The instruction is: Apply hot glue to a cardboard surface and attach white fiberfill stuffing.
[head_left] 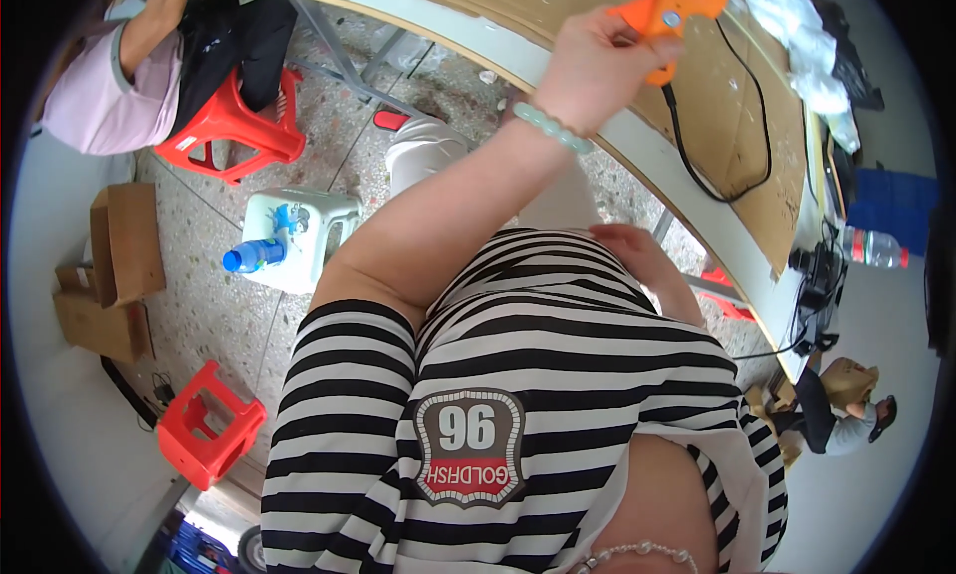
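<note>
My left hand (607, 66) reaches over the table at the upper middle, its fingers closed round an orange corded tool shaped like a glue gun (682, 11). The top of the tool runs toward the picture's upper edge. From its lower end a black cord (732, 198) loops down across the cardboard on the tabletop. My right hand (637, 255) lies low over my lap, below the table's near edge. Its fingers stretch out loosely to the left with nothing seen in them, and my striped shirt hides part of it.
Brown cardboard (747, 136) covers the white table (647, 156). Clear plastic bags (787, 26), a bottle (874, 247) and black cables (819, 290) lie right. Left are red stools (214, 425), a pale stool with a blue bottle (257, 255), cardboard boxes (127, 245) and a seated person (119, 86).
</note>
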`<state>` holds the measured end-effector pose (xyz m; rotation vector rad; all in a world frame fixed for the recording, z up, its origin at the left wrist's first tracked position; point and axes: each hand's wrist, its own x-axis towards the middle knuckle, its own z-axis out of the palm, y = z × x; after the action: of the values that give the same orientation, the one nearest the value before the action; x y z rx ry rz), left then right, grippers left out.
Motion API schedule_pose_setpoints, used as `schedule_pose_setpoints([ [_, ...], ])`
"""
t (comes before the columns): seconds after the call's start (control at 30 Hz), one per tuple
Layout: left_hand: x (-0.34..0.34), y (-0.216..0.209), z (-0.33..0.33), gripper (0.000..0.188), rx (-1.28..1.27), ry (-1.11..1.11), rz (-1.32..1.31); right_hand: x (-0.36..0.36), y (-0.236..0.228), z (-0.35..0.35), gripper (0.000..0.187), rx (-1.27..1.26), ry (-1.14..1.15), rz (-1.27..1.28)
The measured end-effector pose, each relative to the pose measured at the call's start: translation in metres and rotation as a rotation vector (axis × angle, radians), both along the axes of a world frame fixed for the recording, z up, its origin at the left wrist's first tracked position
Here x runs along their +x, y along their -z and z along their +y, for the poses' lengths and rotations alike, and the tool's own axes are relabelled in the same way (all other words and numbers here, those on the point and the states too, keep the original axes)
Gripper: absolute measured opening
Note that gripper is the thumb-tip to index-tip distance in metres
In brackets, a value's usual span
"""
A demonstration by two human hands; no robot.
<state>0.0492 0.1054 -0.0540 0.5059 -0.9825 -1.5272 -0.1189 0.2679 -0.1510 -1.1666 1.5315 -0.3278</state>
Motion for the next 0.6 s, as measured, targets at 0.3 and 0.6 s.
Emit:
schedule_pose_setpoints([
  [0.3, -0.002, -0.003, -0.001, 0.025, -0.109, -0.007, -0.138, 0.006, -0.017, -0.015, 0.031, -0.008, -0.047, 0.005],
  [0.6, 0.000, -0.001, -0.003, 0.021, 0.051, -0.009, -0.190, 0.013, -0.098, 0.010, 0.025, -0.487, -0.240, -0.033],
])
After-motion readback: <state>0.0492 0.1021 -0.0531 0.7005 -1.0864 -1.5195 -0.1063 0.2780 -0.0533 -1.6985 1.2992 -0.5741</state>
